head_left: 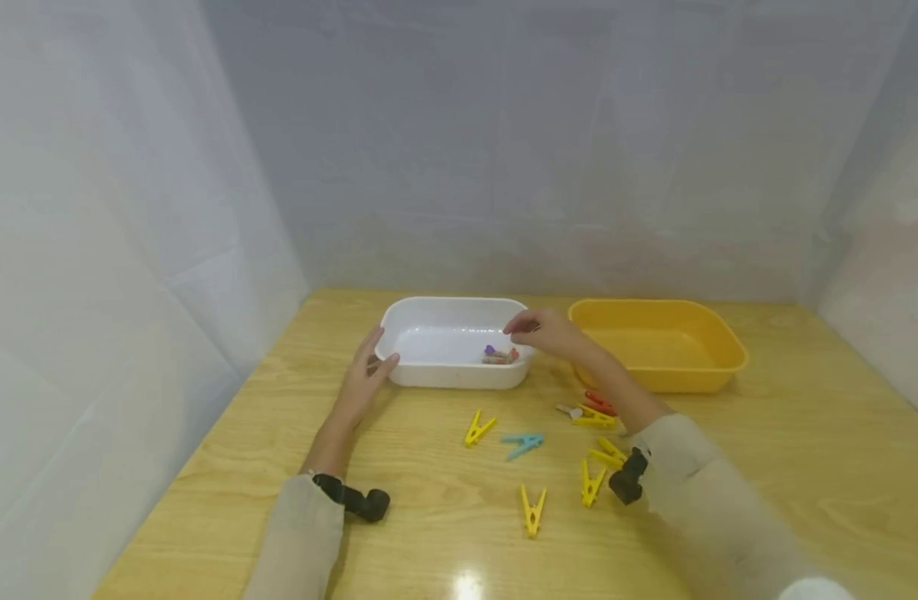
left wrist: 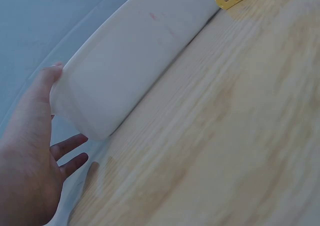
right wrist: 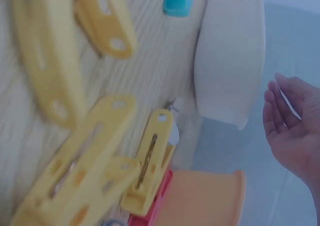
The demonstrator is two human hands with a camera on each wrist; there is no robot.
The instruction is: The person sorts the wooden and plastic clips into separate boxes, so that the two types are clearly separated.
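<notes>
The left hand (head_left: 364, 377) is resting with straight fingers against the left end of the white tub (head_left: 453, 309), which is sitting at the far middle of the wooden table (head_left: 804, 467). The right hand (head_left: 546, 331) is hovering over the tub's right rim, fingers loose and holding nothing, just above the few clothespins (head_left: 499, 356) lying inside. A yellow tub (head_left: 657, 308) is standing just right of it, with loose pegs scattered nearer, among them a blue peg (head_left: 522, 442).

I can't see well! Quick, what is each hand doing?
Left hand: open, fingers resting on the white tub.
Right hand: open, holding nothing, over the white tub.
</notes>
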